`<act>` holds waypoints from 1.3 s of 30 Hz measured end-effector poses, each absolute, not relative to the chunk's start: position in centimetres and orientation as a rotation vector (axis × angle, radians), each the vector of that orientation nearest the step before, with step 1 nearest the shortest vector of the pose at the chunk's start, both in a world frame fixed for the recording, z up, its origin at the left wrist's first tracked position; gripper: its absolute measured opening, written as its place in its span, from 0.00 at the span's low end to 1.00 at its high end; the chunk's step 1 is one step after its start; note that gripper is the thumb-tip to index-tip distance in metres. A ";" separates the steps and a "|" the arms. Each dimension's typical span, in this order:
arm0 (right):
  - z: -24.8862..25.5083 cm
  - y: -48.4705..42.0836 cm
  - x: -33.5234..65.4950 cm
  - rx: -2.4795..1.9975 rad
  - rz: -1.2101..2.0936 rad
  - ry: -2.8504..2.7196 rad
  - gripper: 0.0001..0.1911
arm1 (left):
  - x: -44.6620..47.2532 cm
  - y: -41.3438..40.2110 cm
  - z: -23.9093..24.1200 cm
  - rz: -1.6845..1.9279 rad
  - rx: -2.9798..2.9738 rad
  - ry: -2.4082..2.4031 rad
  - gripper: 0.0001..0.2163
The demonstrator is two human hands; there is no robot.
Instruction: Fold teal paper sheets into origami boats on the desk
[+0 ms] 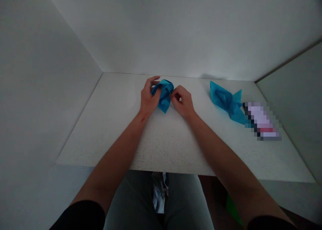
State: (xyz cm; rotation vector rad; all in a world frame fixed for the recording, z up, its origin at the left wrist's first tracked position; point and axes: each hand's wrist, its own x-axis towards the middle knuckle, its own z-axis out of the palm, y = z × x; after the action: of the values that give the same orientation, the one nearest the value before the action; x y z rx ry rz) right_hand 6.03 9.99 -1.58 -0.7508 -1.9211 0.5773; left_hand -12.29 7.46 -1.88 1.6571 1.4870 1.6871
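Note:
A folded piece of blue paper (164, 97) is held up between my two hands over the white table, its lower corner pointing down. My left hand (151, 94) grips it from the left, with the thumb in front and the fingers behind. At the paper's right edge, my right hand (182, 99) pinches with thumb and forefinger. The pinched bit is too small to make out clearly. To the right lies a second folded blue paper shape (226, 99) with several pointed flaps.
A phone-like object (263, 121), blurred by pixels, lies at the right against the second blue shape. White walls (176, 32) close in the table (161, 149) at the back and both sides. Something green (233, 210) shows below the table's front edge.

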 end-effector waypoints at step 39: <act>-2.2 10.6 6.4 -0.705 0.831 -1.841 0.21 | -12.6 8.4 -2.1 1.718 1.368 1.398 0.11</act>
State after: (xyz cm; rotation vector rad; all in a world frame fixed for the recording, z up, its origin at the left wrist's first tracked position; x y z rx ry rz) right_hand 6.36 10.62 -2.15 -0.7051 -1.8411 0.8310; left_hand -12.60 8.35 -2.09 1.3678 1.3980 1.7175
